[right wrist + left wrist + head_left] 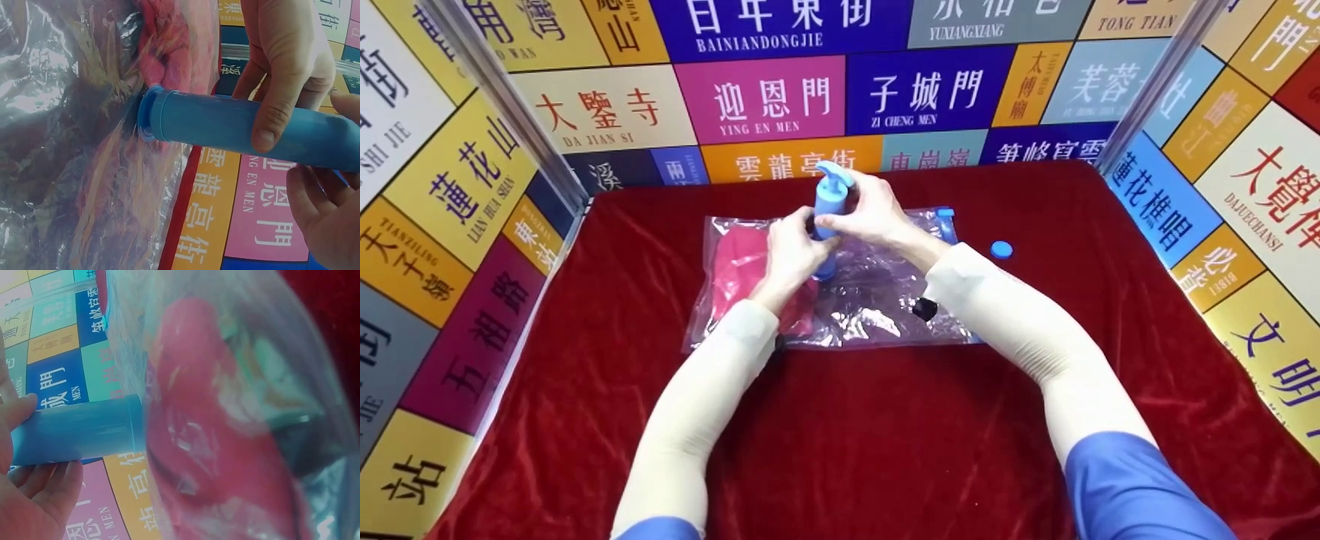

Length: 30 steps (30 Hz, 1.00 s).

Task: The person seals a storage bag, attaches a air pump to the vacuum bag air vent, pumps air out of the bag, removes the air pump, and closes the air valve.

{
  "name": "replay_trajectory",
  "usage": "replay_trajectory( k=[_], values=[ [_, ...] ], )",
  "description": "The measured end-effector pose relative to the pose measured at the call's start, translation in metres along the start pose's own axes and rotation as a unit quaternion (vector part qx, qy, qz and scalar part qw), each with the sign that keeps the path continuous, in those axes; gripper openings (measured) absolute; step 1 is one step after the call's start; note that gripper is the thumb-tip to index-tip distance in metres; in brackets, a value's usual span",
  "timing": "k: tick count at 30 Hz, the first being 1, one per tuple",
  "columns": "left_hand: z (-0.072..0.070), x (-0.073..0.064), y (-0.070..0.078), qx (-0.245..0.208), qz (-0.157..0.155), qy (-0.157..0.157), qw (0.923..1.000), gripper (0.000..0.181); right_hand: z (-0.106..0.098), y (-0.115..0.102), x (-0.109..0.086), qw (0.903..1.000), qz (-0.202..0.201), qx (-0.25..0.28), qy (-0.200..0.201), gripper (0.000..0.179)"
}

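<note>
a smooth, cylindrical blue pump (831, 201) stands upright on a clear bag (874, 326), the left hand (797, 249) and higher right hand (876, 212) wrapped round it; below, a red velvet-covered table (885, 427); sign-patterned walls (776, 94) left, right and far.

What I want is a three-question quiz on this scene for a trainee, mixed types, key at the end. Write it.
1. Both hands hold the blue pump. Whose grip is nearer the clear bag, the left or the right?

2. True or false: the round blue piece lies inside the bag.

3. What covers the surface under the bag?
A) A white tray
B) A red cloth
C) Bare wood

Key:
1. The left hand; the right hand grips higher up.
2. False; it lies on the cloth, apart from the bag.
3. B.
</note>
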State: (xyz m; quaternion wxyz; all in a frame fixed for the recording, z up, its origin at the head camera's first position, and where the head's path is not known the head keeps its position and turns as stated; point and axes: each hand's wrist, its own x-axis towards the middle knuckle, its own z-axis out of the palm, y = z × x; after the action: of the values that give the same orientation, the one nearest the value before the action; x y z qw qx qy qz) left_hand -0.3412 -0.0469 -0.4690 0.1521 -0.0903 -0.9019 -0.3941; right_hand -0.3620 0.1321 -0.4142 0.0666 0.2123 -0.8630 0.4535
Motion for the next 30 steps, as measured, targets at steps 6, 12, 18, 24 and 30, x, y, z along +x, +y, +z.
replay_trajectory(
  k=[6, 12, 18, 24, 30],
  values=[
    [-0.0036, 0.0033, 0.0007, -0.008, 0.01, -0.025, 0.9996, 0.036, -0.0041, 0.0034, 0.0008, 0.9944, -0.004, 0.092, -0.052, 0.09],
    [-0.0047, 0.0045, 0.0008, -0.017, 0.01, -0.047, 0.9987, 0.034, -0.0047, 0.0034, -0.0018, 0.9939, 0.005, 0.093, -0.06, 0.085],
    [-0.0055, 0.0037, 0.0009, -0.018, 0.012, -0.053, 0.9984, 0.037, -0.005, 0.0016, -0.0046, 0.9967, 0.008, 0.066, -0.047, 0.062],
    [-0.0063, 0.0011, -0.0014, 0.013, 0.016, -0.073, 0.9971, 0.046, -0.0038, 0.0009, -0.0049, 0.9988, 0.008, 0.042, -0.026, 0.059],
    [-0.0084, -0.0021, -0.0073, 0.087, -0.009, -0.125, 0.9883, 0.068, -0.0032, 0.0016, -0.0044, 0.9995, 0.018, 0.023, -0.01, 0.059]
  ],
)
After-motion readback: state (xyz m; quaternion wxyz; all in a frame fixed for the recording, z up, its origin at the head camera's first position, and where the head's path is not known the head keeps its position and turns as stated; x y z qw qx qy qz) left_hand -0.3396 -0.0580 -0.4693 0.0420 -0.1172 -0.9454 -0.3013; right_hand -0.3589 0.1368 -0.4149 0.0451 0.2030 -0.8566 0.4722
